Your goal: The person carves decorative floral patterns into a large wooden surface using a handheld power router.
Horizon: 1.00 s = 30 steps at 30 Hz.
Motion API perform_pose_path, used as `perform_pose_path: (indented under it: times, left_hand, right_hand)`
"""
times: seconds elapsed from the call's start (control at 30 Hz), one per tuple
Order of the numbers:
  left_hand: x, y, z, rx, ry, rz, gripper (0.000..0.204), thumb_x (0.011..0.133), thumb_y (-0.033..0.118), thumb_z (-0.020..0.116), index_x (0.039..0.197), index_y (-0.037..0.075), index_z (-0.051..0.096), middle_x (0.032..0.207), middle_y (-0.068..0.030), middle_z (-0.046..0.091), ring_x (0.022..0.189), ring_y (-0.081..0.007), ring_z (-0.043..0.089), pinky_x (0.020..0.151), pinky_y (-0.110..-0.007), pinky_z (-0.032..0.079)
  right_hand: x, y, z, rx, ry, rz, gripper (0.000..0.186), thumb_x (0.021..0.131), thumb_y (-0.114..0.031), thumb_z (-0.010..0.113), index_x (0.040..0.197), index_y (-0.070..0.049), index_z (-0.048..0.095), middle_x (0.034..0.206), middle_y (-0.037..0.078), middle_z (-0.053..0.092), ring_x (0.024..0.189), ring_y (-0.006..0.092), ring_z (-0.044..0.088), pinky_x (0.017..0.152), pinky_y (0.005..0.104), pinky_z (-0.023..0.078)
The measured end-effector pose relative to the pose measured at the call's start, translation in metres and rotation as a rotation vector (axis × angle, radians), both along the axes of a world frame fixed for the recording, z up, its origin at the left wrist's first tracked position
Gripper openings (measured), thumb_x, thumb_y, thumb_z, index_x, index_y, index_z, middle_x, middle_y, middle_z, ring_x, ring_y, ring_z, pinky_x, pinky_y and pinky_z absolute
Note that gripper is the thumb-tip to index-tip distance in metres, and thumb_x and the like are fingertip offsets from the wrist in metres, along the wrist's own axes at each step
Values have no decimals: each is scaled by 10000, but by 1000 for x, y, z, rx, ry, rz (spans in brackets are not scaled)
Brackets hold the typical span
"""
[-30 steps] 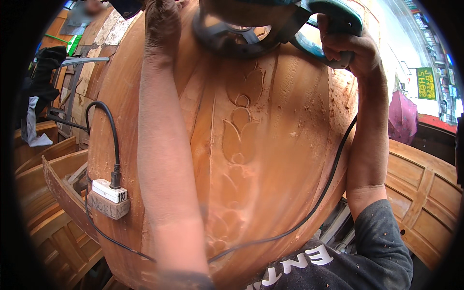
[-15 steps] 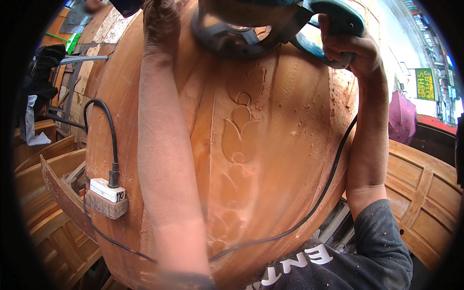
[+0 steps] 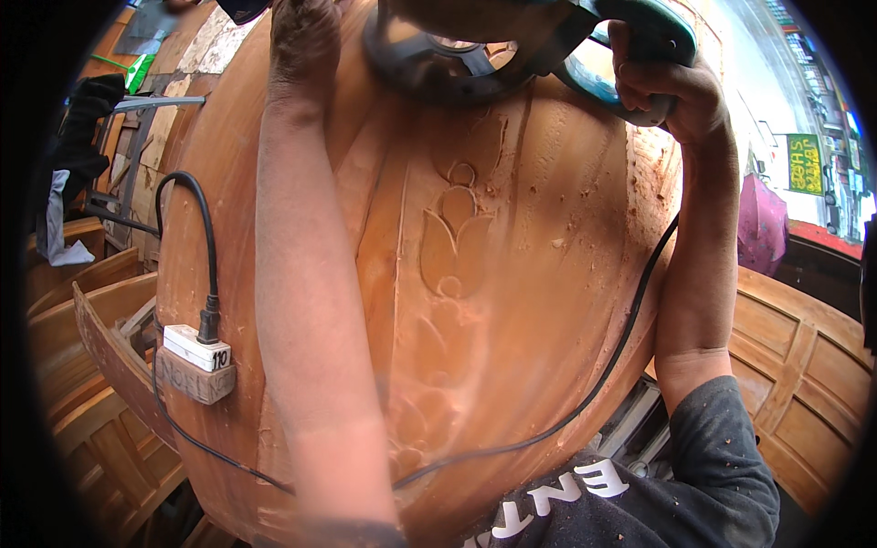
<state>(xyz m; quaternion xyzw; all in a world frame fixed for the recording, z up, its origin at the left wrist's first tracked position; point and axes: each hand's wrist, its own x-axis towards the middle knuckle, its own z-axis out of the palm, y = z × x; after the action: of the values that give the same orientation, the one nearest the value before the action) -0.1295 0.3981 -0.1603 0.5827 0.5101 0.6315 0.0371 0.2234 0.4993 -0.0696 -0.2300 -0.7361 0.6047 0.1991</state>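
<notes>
A dark router (image 3: pixel 512 55) with a round, open base and a teal-black handle rests at the far end of a carved wooden panel (image 3: pixel 566 301). My right hand (image 3: pixel 676 91) is wrapped round the handle on its right side. My left hand (image 3: pixel 306 41) is left of the router at the top edge, where its fingers are cut off, so I cannot tell whether it grips anything. Tulip-like outlines (image 3: pixel 452 237) are carved down the panel's middle, and wood shavings lie on its right part.
A black cord (image 3: pixel 585 406) crosses the panel under my left forearm. At the left, a plug sits in a white socket box (image 3: pixel 196 347) on a wooden block (image 3: pixel 195 376). Panelled doors (image 3: pixel 804 356) stand at the right, with more wooden pieces (image 3: pixel 110 438) at the left.
The router and my right hand have shifted slightly up and right in view. The socket box and panel appear slightly further left. The right hand's grip is unchanged.
</notes>
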Motion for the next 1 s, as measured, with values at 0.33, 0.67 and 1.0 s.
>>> perform_pose_path:
  times: [0.33,0.67,1.0]
  left_hand:
    - [-2,-1,4,-32,-279,-114,597,1087,103,459,1641,58,243,1639,-112,363,1391,-188,470,1052,-321,475]
    - [16,-6,15,-77,-543,-134,682,1117,485,375,1638,59,264,1672,-114,329,1456,-193,411,1109,-347,405]
    - [17,-11,14,-93,-550,-124,719,1098,551,392,1647,103,267,1668,-91,337,1385,-176,466,1097,-348,403]
  right_hand:
    - [-7,-13,6,-162,134,2,621,739,-50,712,1343,35,597,726,37,556,493,105,501,419,254,366]
    - [-7,-20,10,-246,157,4,666,735,-59,700,1382,34,566,751,32,545,491,97,480,417,237,327]
    - [5,-4,-5,-9,56,23,476,777,-95,685,1234,30,639,720,52,556,544,113,523,518,267,423]
